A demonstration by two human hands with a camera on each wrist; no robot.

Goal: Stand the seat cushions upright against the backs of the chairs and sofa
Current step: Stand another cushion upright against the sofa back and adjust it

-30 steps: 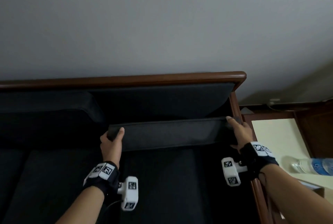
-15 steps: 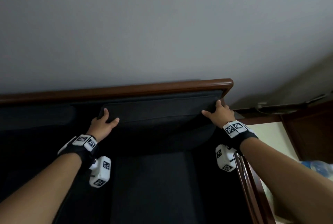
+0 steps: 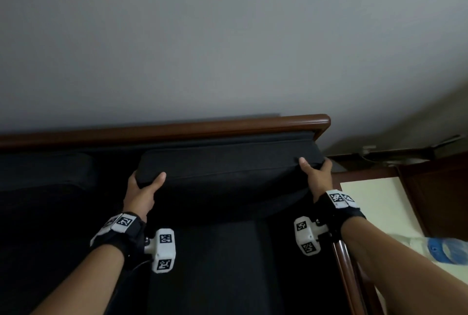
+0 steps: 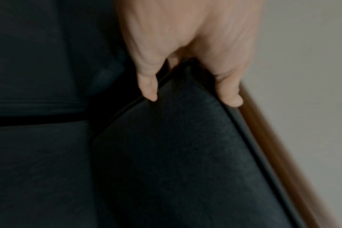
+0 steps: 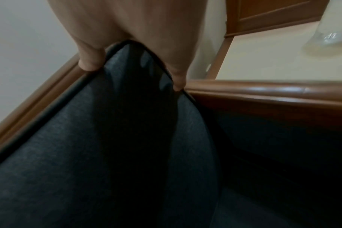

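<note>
A dark seat cushion point(image 3: 222, 165) stands on edge at the right end of the sofa, leaning toward the backrest under the brown wooden top rail point(image 3: 228, 126). My left hand point(image 3: 144, 188) grips its upper left corner, thumb in front and fingers behind. My right hand point(image 3: 315, 175) grips the upper right corner the same way. In the left wrist view the fingers point(image 4: 148, 86) straddle the cushion point(image 4: 176, 154) edge. In the right wrist view my hand point(image 5: 135, 46) pinches the cushion point(image 5: 107, 154) corner beside the wooden armrest point(image 5: 263, 91).
Another dark cushion point(image 3: 43, 170) stands against the back to the left. The bare dark seat base point(image 3: 210, 264) lies below. The wooden armrest point(image 3: 347, 269) runs along the right. A cream side table point(image 3: 374, 206) holds a plastic water bottle point(image 3: 445, 250). A grey wall rises behind.
The cushion went from low and nearly flat to raised on edge near the backrest. Both hands rose with it, and since half a second ago drew back slightly, still holding the corners.
</note>
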